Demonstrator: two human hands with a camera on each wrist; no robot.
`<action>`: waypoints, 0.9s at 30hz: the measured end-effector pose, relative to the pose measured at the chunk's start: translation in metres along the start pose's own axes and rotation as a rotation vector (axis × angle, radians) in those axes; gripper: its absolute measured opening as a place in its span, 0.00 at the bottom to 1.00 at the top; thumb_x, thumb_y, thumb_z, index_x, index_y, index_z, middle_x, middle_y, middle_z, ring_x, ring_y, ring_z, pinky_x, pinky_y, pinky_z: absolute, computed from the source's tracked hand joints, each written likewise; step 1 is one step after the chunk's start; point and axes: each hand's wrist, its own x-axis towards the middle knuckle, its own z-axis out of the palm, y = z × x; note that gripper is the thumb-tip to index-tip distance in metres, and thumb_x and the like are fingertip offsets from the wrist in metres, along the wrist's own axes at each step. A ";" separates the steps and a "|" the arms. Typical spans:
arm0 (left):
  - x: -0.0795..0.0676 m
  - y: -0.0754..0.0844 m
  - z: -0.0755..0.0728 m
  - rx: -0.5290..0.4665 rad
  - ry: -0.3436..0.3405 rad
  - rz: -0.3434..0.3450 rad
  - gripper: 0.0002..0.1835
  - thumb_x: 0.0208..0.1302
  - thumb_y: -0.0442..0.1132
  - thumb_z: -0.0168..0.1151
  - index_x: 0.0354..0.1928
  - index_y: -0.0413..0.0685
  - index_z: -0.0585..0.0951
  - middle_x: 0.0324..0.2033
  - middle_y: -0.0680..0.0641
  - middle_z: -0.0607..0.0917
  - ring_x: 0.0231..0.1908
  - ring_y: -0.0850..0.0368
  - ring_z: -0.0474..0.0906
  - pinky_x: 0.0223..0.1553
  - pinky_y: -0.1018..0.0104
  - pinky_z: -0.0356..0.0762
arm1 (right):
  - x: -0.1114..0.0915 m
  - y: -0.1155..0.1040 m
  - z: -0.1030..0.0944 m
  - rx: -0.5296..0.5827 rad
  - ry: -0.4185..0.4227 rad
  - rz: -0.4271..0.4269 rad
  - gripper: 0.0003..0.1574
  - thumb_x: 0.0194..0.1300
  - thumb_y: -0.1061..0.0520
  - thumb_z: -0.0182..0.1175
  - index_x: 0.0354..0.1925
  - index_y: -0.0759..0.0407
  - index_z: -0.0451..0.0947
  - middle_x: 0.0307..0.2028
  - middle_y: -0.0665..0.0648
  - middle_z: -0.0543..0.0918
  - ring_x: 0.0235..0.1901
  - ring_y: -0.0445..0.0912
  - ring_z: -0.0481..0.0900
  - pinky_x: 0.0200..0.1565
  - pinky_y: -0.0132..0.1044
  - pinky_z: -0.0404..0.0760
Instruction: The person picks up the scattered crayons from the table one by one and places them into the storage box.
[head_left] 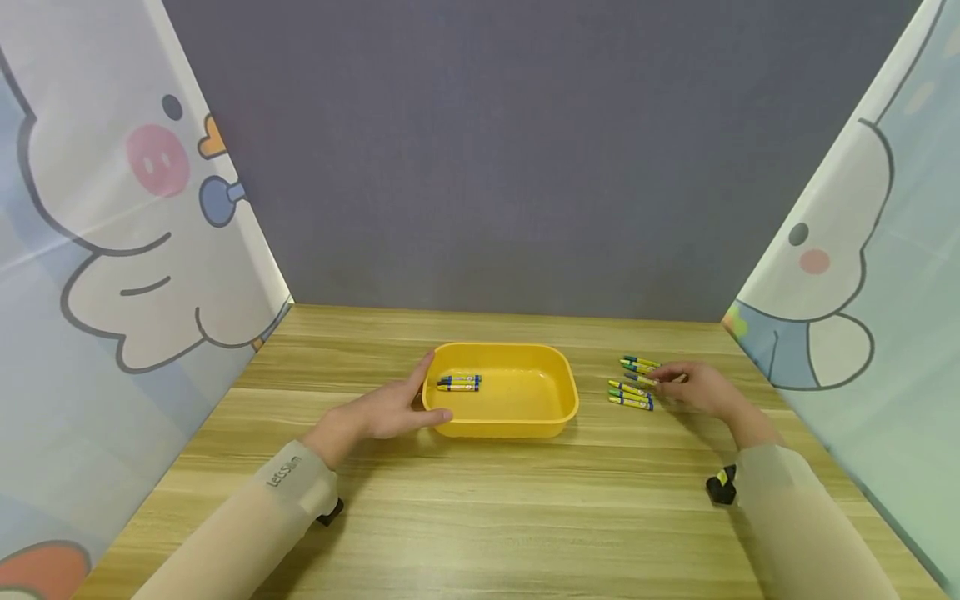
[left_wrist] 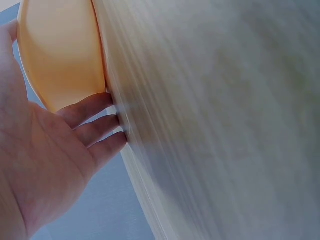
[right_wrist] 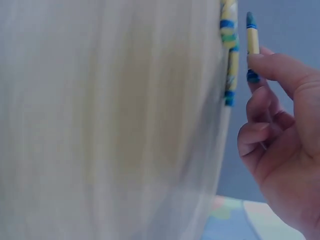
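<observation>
A yellow plastic tray (head_left: 510,427) sits on the wooden table, with a couple of crayons (head_left: 459,387) lying inside near its left end. My left hand (head_left: 390,408) holds that left end, thumb over the front corner and fingers round the back corner; in the left wrist view, fingertips touch the table. To the right of the tray, my right hand (head_left: 701,389) pinches a crayon (right_wrist: 253,42) with a dark blue-green tip between thumb and fingers. The right wrist view shows this crayon raised off the table. Several yellow-wrapped crayons (head_left: 632,402) lie beside and beneath that hand.
The wooden table (head_left: 480,508) ends at a dark grey panel (head_left: 510,167) behind. Cartoon-printed sheets (head_left: 90,250) stand along both sides. A black wrist device (head_left: 722,487) shows beside the right sleeve.
</observation>
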 end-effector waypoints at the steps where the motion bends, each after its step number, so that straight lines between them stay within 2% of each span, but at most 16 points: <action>1: 0.000 0.000 0.000 -0.002 0.000 -0.002 0.67 0.70 0.78 0.60 0.90 0.56 0.31 0.82 0.29 0.66 0.76 0.33 0.72 0.79 0.36 0.67 | 0.001 -0.003 0.000 0.001 0.008 -0.006 0.19 0.80 0.52 0.65 0.61 0.59 0.89 0.53 0.63 0.90 0.45 0.48 0.83 0.44 0.41 0.81; 7: 0.000 0.001 0.000 -0.005 -0.001 -0.009 0.67 0.70 0.78 0.61 0.90 0.57 0.32 0.80 0.29 0.69 0.75 0.36 0.75 0.78 0.37 0.69 | 0.008 -0.036 -0.001 0.012 0.050 -0.070 0.19 0.80 0.52 0.66 0.62 0.56 0.89 0.54 0.62 0.90 0.42 0.45 0.81 0.42 0.39 0.81; 9: 0.000 0.001 0.000 -0.003 -0.001 -0.008 0.67 0.70 0.77 0.61 0.90 0.57 0.31 0.80 0.29 0.70 0.75 0.36 0.75 0.78 0.37 0.69 | 0.011 -0.048 0.000 0.032 0.050 -0.080 0.18 0.79 0.52 0.67 0.62 0.55 0.89 0.53 0.61 0.90 0.39 0.45 0.80 0.39 0.38 0.80; 16: 0.001 -0.001 0.001 0.001 0.000 -0.002 0.67 0.70 0.78 0.60 0.90 0.56 0.31 0.80 0.29 0.69 0.75 0.36 0.74 0.79 0.37 0.68 | 0.022 -0.090 0.008 0.077 0.032 -0.123 0.17 0.81 0.50 0.66 0.63 0.48 0.89 0.55 0.60 0.87 0.37 0.48 0.80 0.35 0.38 0.80; 23: 0.001 -0.002 0.000 0.012 0.009 0.001 0.67 0.70 0.78 0.60 0.90 0.58 0.30 0.80 0.30 0.69 0.76 0.36 0.73 0.79 0.38 0.67 | 0.040 -0.129 0.027 0.121 0.013 -0.182 0.16 0.81 0.50 0.65 0.62 0.41 0.90 0.52 0.55 0.86 0.34 0.48 0.77 0.34 0.40 0.79; 27: 0.001 -0.001 0.000 0.006 0.005 0.005 0.67 0.71 0.78 0.60 0.90 0.56 0.30 0.80 0.30 0.69 0.75 0.37 0.74 0.78 0.38 0.68 | 0.052 -0.148 0.043 0.193 -0.022 -0.216 0.15 0.81 0.51 0.66 0.61 0.44 0.91 0.51 0.55 0.86 0.29 0.45 0.73 0.32 0.37 0.76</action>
